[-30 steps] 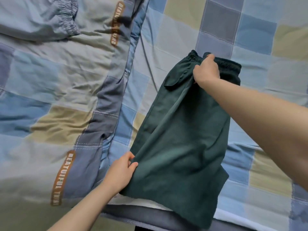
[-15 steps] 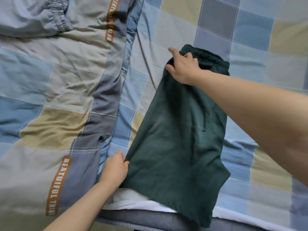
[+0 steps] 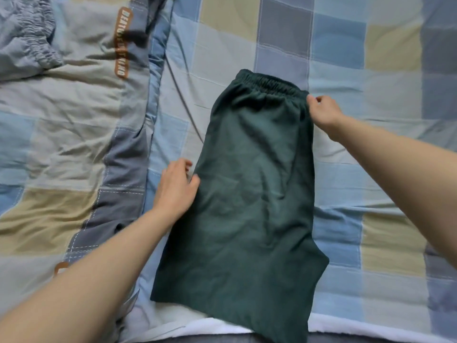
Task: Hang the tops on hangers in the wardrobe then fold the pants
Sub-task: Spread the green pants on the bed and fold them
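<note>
Dark green shorts (image 3: 252, 194) lie flat on the checked bedsheet (image 3: 346, 58), folded in half lengthwise, with the elastic waistband (image 3: 267, 84) at the far end and the leg hems toward me. My left hand (image 3: 175, 189) is at the shorts' left edge about halfway down, thumb on top of the fabric and fingers at the edge. My right hand (image 3: 324, 113) is at the right end of the waistband, its fingertips pinched on that corner.
A crumpled checked duvet (image 3: 61, 132) with orange lettered labels covers the left side. A grey-blue garment with a gathered waistband (image 3: 27, 40) lies at the top left. The bed's near edge (image 3: 222, 339) runs along the bottom, with white sheet showing.
The shorts have been laid out flatter. My right hand moved from the left of the waistband to its right corner. My left hand slid up the left edge.
</note>
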`<state>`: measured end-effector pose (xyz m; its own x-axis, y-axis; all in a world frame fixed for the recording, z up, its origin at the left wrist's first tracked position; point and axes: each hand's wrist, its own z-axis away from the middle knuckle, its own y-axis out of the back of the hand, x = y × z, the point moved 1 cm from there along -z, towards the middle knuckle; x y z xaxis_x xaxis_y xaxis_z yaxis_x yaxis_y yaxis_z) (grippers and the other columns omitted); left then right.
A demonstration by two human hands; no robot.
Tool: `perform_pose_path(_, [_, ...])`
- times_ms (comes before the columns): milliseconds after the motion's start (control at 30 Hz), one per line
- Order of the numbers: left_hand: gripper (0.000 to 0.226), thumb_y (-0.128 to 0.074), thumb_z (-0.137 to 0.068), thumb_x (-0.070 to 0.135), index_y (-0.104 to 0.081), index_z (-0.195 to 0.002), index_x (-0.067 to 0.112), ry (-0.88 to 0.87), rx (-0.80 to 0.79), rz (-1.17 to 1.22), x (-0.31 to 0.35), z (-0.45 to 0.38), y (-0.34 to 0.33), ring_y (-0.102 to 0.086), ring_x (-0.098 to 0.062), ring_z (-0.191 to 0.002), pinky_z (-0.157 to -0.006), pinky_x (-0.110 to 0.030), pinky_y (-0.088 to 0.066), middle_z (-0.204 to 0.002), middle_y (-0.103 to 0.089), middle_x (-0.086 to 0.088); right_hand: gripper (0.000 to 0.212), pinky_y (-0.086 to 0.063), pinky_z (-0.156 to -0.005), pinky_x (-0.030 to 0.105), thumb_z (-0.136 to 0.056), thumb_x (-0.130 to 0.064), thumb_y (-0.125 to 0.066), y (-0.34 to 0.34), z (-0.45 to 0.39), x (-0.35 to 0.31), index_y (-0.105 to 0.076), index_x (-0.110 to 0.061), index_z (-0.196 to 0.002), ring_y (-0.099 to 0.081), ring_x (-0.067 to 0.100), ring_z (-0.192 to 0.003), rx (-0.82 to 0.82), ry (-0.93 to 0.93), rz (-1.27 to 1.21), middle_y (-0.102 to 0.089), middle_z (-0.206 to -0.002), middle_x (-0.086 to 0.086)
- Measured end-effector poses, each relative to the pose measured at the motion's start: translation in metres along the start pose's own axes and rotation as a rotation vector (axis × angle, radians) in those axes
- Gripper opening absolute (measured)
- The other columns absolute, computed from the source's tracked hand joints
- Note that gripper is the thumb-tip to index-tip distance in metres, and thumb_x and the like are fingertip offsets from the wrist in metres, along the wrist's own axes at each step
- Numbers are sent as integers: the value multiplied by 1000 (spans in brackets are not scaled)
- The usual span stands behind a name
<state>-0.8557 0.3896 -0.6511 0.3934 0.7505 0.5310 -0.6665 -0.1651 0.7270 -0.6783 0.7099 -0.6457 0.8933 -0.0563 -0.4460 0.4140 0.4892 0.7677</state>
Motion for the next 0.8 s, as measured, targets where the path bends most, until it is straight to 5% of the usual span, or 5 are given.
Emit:
perform_pose_path(133, [41, -58, -93, 37, -58, -124, 11, 39, 7, 222, 61, -81, -4, -58, -27, -112, -99, -35, -44, -119, -64, -8, 53, -38, -100, 32, -98, -38, -43, -10, -21, -9, -30, -20, -146, -42, 23, -127, -60, 109, -172, -38, -148, 7])
perform_pose_path(300, [34, -63, -91, 26, -64, -117, 5, 75, -88, 280, 102, -132, -13, -62, -29, -110, -97, -38, -49, -116, -67, -14, 24, -37, -63, 25, -92, -27, -54, -14, -48, -15, -48, -20, -115, -48, 24, -102, -114, 158, 97, -52, -115, 12])
perform_pose_path(433, [24, -58, -93, 22, -60, -110, 5, 16, 152, 85, 112, -137, -12, -56, -34, -111, -88, -33, -41, -115, -64, -18, 31, -39, -82, 31, -94, -22, -48, 11, -51, -32, -46, -13, -124, -53, 31, -108, 169, 209, 28, -55, -122, 15])
perform_pose_path(600, [62, -57, -87, 5, -32, -144, 14, 34, 188, -15, 104, -104, -25, -42, -36, -128, -104, -41, -35, -143, -42, -13, 63, -43, -97, 36, -92, -41, -53, 10, -15, 2, -22, -16, -141, -49, 23, -101, 23, 58, -288, -49, -127, 12])
perform_pose_path(800, [82, -58, -80, 9, -23, -153, 22, -523, -7, -538, 81, 20, -72, -17, -30, -147, -118, -47, -17, -162, -17, -1, 25, -47, -81, 36, -93, -24, -53, -11, 115, 125, -53, -9, -113, -59, 27, -85, 66, -58, -243, -59, -90, 4])
